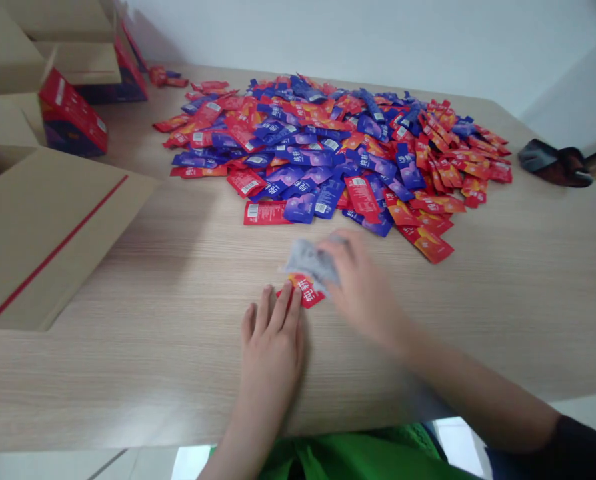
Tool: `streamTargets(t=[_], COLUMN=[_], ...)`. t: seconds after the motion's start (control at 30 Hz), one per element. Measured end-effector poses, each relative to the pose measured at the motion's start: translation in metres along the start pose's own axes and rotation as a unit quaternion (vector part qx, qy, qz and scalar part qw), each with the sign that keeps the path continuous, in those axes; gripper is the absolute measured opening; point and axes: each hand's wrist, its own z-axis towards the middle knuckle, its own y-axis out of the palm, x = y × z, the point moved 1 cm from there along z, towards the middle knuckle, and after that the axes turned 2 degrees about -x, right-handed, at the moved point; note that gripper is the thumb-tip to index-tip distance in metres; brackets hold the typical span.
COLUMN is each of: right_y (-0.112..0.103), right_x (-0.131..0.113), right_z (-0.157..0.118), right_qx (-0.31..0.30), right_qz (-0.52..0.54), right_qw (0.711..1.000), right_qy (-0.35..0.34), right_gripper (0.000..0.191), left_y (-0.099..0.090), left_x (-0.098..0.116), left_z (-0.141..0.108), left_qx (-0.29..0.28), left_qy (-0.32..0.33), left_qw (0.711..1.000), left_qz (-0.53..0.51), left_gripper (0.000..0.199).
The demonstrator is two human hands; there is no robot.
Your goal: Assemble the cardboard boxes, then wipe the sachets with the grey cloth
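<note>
Red sachet [308, 291], lying face up on the wood-grain tabletop [178, 380], partly hidden by the left fingertips and a grey wipe. Nearest to us, below the table's edge, is green clothing [348, 460]. Beyond that edge, we find the left hand [273, 340] flat and grasping nothing, its fingers slightly spread and their tips resting on the sachet's near left part. To its right and a little farther off, the right hand [363, 287] pinches the crumpled grey wipe [308, 260] over the sachet's upper part; both are blurred, and we cannot tell whether the wipe is cloth or paper. We judge the step in hand to be wiping the sachet's printed face. The next move, in our reading, calls for firm left fingertips, so that the light packet does not slide, and an even stroke towards its edges.

Farther back, we note the broad heap of red and purple sachets [328, 157], overlapping at many angles. Left of it stand cartons [73, 120] with raised flaps; to its right lies a dark, glossy object [553, 163] that we cannot identify. Behind all rises a pale wall [328, 37].
</note>
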Motion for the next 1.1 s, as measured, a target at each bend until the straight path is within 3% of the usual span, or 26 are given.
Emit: streamTargets(t=[0.07, 0.13, 0.23, 0.33, 0.43, 0.53, 0.63, 0.77, 0.87, 0.97, 1.1], right_y=[0.021, 0.032, 0.024, 0.008, 0.009, 0.022, 0.028, 0.012, -0.007, -0.023, -0.034], right_x=[-0.013, -0.006, 0.029, 0.050, 0.033, 0.005, 0.010, 0.058, 0.083, 0.089, 0.088], right_z=[-0.007, -0.012, -0.015, -0.013, -0.015, -0.020, -0.023, -0.020, -0.016, -0.016, -0.020], right_qx=[-0.071, -0.114, -0.117, -0.075, -0.045, -0.092, -0.129, -0.088, -0.015, 0.041, 0.022], right_qz=[-0.040, -0.064, -0.085, -0.081, -0.044, -0.037, -0.061, -0.055, 0.029, 0.110, 0.140], right_qw=[0.993, 0.986, 0.988, 0.994, 0.998, 0.991, 0.985, 0.995, 0.999, 0.991, 0.988], right_qy=[-0.081, -0.105, -0.059, 0.004, -0.008, -0.094, -0.095, 0.003, 0.037, 0.060, 0.059], right_gripper=[0.035, 0.041, 0.053, 0.057, 0.058, 0.055, 0.051, 0.053, 0.049, 0.040, 0.031], left_y=[0.000, 0.000, 0.000, -0.002, -0.003, -0.002, 0.000, -0.012, -0.031, -0.045, -0.038], left_x=[0.000, 0.000, 0.002, 0.005, 0.006, 0.005, 0.004, 0.004, 0.003, 0.002, 0.005], left_z=[0.000, -0.001, 0.000, 0.002, 0.003, 0.002, 0.000, 0.009, 0.028, 0.053, 0.078], left_qx=[-0.004, -0.004, -0.005, -0.014, -0.016, -0.019, -0.022, -0.038, -0.080, -0.097, -0.106], left_qy=[0.003, 0.005, 0.002, -0.008, -0.010, 0.000, 0.007, 0.000, -0.013, -0.050, -0.070], left_qw=[1.000, 1.000, 1.000, 1.000, 1.000, 1.000, 0.999, 0.999, 0.997, 0.994, 0.991], left_qz=[0.010, 0.014, 0.011, 0.006, 0.011, 0.021, 0.023, 0.020, -0.010, -0.025, -0.037], left_gripper=[0.042, 0.043, 0.048, 0.050, 0.048, 0.043, 0.044, 0.048, 0.035, 0.028, 0.051])
